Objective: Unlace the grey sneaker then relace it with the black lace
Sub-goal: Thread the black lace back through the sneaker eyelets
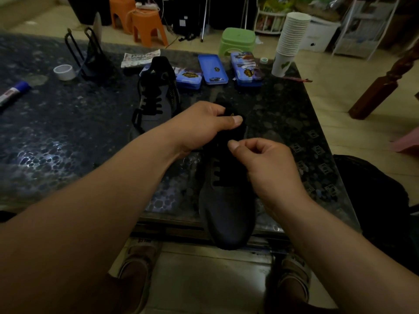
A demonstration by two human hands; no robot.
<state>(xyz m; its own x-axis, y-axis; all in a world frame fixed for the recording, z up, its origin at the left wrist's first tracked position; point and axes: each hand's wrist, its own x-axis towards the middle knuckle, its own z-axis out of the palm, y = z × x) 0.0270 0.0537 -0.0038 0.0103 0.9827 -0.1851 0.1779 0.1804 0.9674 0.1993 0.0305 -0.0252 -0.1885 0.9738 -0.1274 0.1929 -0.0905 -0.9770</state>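
A grey sneaker [226, 214] lies on the dark stone table [68, 137], toe hanging over the near edge. Black lace [218, 175] crosses its lower eyelets. My left hand [204, 125] grips the sneaker's black tongue at the top, thumb pressed over it. Just below, my right hand [265, 164] has its fingers curled, thumb and forefinger pinched together beside the upper eyelets; the scene is too dark to see a lace between them. A second grey sneaker [156, 96] with black lace stands farther back on the left.
Behind the shoes lie blue tins [212, 69], a tape roll [64, 72], a black wire stand [88, 55] and a stack of paper cups [292, 37]. A marker [13, 92] lies at the left. Orange and green stools stand on the floor beyond. My feet show under the table.
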